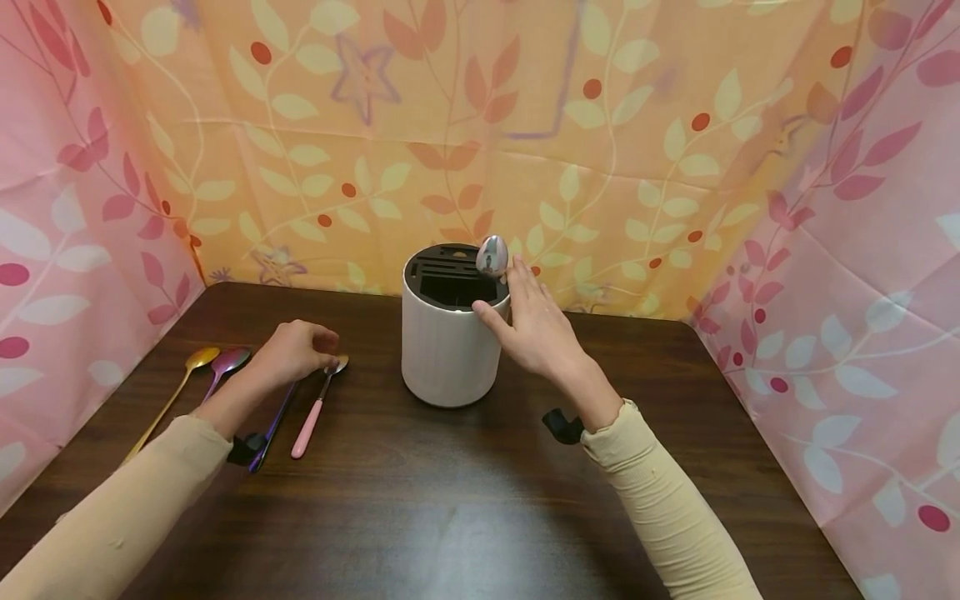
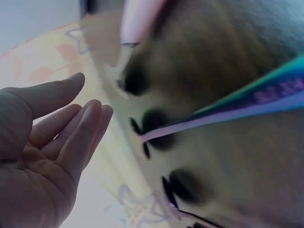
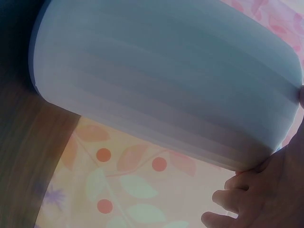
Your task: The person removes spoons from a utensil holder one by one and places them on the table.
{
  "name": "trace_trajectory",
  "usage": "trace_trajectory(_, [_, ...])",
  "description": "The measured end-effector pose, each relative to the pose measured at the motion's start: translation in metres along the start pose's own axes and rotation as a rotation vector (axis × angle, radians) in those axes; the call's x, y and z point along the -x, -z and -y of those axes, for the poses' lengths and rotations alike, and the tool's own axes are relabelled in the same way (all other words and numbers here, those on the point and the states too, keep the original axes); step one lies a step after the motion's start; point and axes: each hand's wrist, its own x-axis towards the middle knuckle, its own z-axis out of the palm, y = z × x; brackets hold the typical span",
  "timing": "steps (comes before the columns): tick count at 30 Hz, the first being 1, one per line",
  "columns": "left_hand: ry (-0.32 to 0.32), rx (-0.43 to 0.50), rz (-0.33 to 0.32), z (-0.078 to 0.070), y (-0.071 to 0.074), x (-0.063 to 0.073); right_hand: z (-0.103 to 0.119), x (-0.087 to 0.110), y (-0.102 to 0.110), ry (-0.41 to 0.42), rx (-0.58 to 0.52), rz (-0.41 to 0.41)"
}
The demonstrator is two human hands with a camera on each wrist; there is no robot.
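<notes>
My left hand (image 1: 292, 350), fingers loosely bent and holding nothing, is at the bowl end of a pink-handled spoon (image 1: 307, 429) on the table. The left wrist view shows its thumb and fingertips apart, with the pink handle (image 2: 137, 23) nearby. Straight fingers of my right hand (image 1: 536, 329) lie along the right side of a white round cutlery holder (image 1: 450, 358), thumb at its front rim. The right wrist view shows that hand (image 3: 266, 194) against the holder's top end. A silver spoon (image 1: 492, 254) stands in the holder, bowl up, its handle hidden.
Left of the pink-handled spoon, a blue-purple handle (image 1: 277, 425) runs partly under my left hand. Farther left lie a purple spoon (image 1: 228, 360) and a gold spoon (image 1: 201, 358), partly covered by my arm. Patterned cloth (image 1: 465, 125) rises behind the dark wooden table (image 1: 450, 500).
</notes>
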Motion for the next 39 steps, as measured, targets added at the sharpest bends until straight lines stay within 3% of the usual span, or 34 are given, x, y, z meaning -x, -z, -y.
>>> trace_trajectory(7, [-0.028,0.066,-0.104,-0.024,0.019,0.006,0.000,0.000,-0.001,-0.003,-0.002,0.006])
trace_trajectory(15, [-0.165,0.192,-0.389,-0.063,0.040,0.007,-0.001,-0.001,-0.001,0.003,-0.005,0.000])
trace_trajectory(19, [-0.197,0.295,-0.490,-0.086,0.047,0.005,-0.001,0.000,-0.001,-0.001,-0.003,0.001])
trace_trajectory(29, [-0.280,0.542,-0.538,-0.138,0.049,-0.003,-0.001,-0.001,-0.002,0.005,0.004,-0.001])
trace_trajectory(39, [-0.353,0.548,-0.507,-0.175,0.039,-0.021,-0.003,-0.002,-0.002,-0.001,0.000,0.007])
